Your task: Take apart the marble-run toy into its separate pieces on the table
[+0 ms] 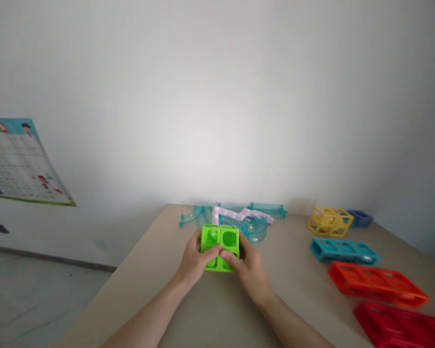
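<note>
Both hands hold a bright green block of joined hollow cubes (229, 238) above the middle of the table. My left hand (195, 258) grips its left side, with the thumb across the front. On the right side, my right hand (252, 270) is closed round it, its thumb tip close to the left one. Round openings show in the cube faces, one with a rounded knob inside. The fingers behind the block are mostly hidden. Just past it lie clear teal track pieces (257, 234) and a lilac patterned zigzag piece (232, 213).
Along the table's (137, 275) right side stand a yellow cube frame (330, 221), a dark blue piece (360, 218), a teal block row (344, 251), an orange-red one (377, 283) and a red one (402, 326). A wall rises behind; a poster (21, 162) hangs left.
</note>
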